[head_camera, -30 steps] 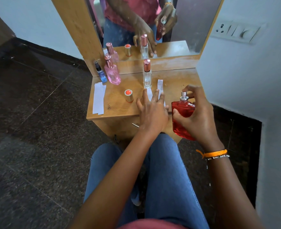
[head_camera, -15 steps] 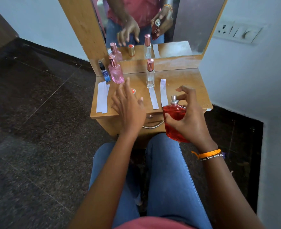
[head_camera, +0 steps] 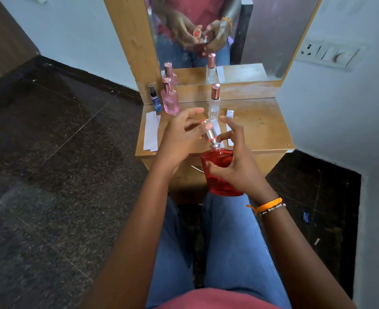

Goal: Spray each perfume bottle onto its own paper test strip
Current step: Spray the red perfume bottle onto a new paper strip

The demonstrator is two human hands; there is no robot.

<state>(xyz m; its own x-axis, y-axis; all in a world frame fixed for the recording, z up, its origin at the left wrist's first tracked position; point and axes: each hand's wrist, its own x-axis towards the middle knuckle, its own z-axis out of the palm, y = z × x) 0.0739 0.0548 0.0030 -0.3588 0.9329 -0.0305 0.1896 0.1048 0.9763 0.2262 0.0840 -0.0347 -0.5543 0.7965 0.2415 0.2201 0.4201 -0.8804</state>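
Observation:
My right hand (head_camera: 235, 161) grips a red perfume bottle (head_camera: 219, 175) in front of the small wooden table (head_camera: 259, 128). My left hand (head_camera: 181, 137) pinches the bottle's silver cap (head_camera: 208, 131) and holds it tilted right above the bottle's sprayer. On the table stand a clear bottle with a rose cap (head_camera: 214, 103), a pink bottle (head_camera: 169, 100) and a small blue bottle (head_camera: 155, 101). White paper strips (head_camera: 151, 132) lie at the table's left, and another strip (head_camera: 229, 118) shows past my right fingers.
A mirror (head_camera: 251, 30) in a wooden frame rises behind the table and reflects my hands and the bottles. A switch panel (head_camera: 327, 55) sits on the right wall. Dark tiled floor (head_camera: 50, 175) spreads to the left. My jeans-clad legs (head_camera: 228, 241) are below.
My left hand picked the silver cap up off the table and brought it over the red bottle's sprayer. The right hand lifted the bottle slightly toward the middle.

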